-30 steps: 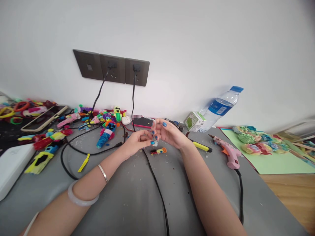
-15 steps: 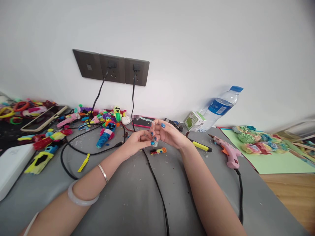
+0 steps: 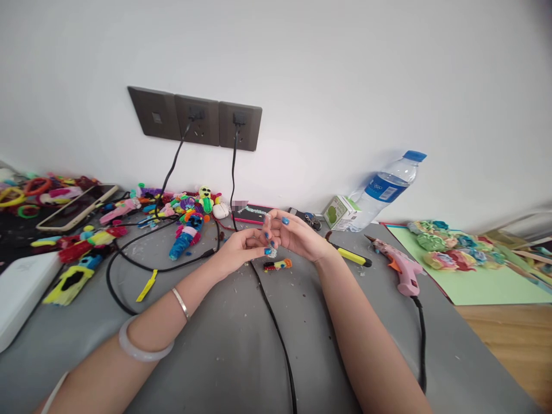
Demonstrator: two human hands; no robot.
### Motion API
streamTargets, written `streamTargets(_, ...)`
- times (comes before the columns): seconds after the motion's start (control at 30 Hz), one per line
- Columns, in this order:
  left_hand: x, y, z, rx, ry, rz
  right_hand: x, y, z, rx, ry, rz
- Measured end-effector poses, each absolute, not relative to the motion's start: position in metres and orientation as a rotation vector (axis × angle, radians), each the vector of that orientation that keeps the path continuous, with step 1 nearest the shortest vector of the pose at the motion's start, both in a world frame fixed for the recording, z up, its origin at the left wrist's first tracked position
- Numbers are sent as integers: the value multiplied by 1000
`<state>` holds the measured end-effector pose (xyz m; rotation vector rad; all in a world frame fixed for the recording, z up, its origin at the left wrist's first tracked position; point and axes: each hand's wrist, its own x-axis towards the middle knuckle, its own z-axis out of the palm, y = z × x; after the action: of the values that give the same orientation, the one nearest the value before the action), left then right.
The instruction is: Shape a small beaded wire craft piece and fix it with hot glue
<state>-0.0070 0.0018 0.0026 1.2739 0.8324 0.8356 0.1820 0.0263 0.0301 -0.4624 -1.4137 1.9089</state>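
Note:
My left hand (image 3: pixel 241 247) is closed, thumb and fingertips pinching a small silvery, glittery piece (image 3: pixel 272 252). From the right, my right hand (image 3: pixel 299 237) curls in, its fingertips meeting the left ones around the same piece. Most of that piece is hidden by the fingers, and its exact kind does not show. Just below the hands, a small orange, yellow and black fuzzy piece (image 3: pixel 278 264) lies on the grey table (image 3: pixel 233 356). Behind the fingers is a dark, pink-edged flat device (image 3: pixel 250 213) with a pale zigzag line on its face.
Right of my hands lie a yellow-handled tool (image 3: pixel 353 257) and a pink glue gun (image 3: pixel 403 269). A water bottle (image 3: pixel 386 187) leans against the wall beside a small carton (image 3: pixel 340 213). Pipe-cleaner figures (image 3: pixel 186 236) crowd the left. A black cable (image 3: pixel 276 328) crosses the table.
Both hands stay in almost the same place, with only slight finger movement. On the dark device behind them, the pale line has gone from nearly straight to zigzag.

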Motion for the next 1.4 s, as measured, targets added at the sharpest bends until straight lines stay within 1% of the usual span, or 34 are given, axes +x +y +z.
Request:
streamTargets(0.57,-7,1,3,1290,833,839,181,26,31,-493,-1402,1893)
streamTargets(0.8,-5,1,7,1211,936,940,180,31,31,-714,-1213,1658)
streamTargets(1.0,-5,1,7,1061,945,1002,182,37,30,-800,-1038,1580)
streamTargets(1.4,-5,2,4,1030,938,1039,184,37,27,-745,-1132,1665)
